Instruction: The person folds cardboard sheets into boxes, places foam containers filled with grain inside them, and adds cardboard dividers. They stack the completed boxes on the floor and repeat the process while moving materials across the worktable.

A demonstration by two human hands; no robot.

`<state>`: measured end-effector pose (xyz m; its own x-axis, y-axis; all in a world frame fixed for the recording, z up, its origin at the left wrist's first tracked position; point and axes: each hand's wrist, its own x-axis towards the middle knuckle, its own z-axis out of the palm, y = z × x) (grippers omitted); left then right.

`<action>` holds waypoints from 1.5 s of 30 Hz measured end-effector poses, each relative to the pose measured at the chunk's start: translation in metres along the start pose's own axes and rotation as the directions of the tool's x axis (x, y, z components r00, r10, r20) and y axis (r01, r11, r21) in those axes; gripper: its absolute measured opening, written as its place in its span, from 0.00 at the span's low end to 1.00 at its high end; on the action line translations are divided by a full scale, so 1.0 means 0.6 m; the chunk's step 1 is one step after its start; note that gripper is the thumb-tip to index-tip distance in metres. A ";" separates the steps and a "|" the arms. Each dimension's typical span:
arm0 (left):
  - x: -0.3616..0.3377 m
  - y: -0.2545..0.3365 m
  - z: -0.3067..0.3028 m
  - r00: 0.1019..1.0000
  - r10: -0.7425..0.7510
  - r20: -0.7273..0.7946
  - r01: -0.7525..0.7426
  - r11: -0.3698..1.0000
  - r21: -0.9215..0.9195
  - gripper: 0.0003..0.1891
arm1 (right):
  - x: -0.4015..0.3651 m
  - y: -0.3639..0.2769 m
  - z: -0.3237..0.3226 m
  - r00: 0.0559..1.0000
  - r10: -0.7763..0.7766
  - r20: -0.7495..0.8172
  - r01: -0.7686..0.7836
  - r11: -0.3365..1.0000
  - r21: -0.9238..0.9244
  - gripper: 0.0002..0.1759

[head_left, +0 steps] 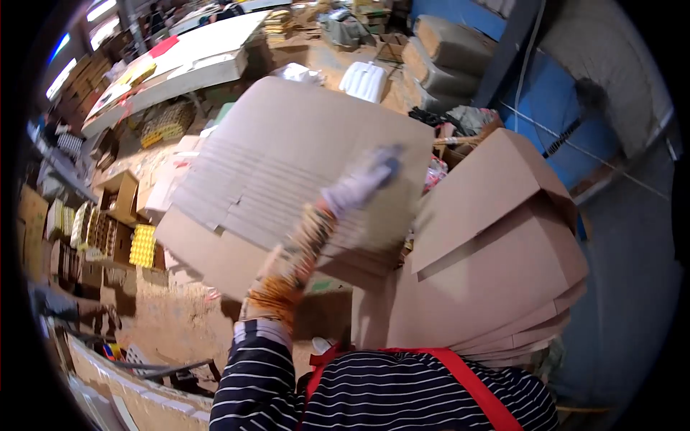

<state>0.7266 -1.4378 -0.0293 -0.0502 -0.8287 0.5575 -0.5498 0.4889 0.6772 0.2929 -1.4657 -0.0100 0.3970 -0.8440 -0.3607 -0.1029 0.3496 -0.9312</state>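
Observation:
My left hand, in a white glove with blue at the fingers, is over the upper face of a stack of flat cardboard sheets. Motion smears its fingers, and whether it touches the board cannot be made out. A patterned orange and tan cover wraps the forearm. Creases run across the top sheet, and a lower brown sheet sticks out at the left. To the right, close to my body, lies a pile of folded cardboard boxes with overlapping flaps. My right hand is out of the frame.
A long white-topped table stands at the upper left, with people partly visible beyond it. Yellow egg trays and open cartons sit at the left. Wrapped bundles are stacked at the upper right, near a blue wall panel.

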 end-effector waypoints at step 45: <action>-1.556 1.225 0.558 -0.684 -0.008 -0.730 -0.316 0.904 0.286 0.26 | -1.267 0.691 0.733 -0.319 0.812 0.488 0.915 0.130 0.382 0.45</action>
<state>0.0902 -0.3962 -0.2125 0.6471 0.7616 -0.0360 -0.7203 0.6261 0.2987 0.3492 -0.5001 -0.0993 0.2349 0.7521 -0.6157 0.6983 -0.5712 -0.4314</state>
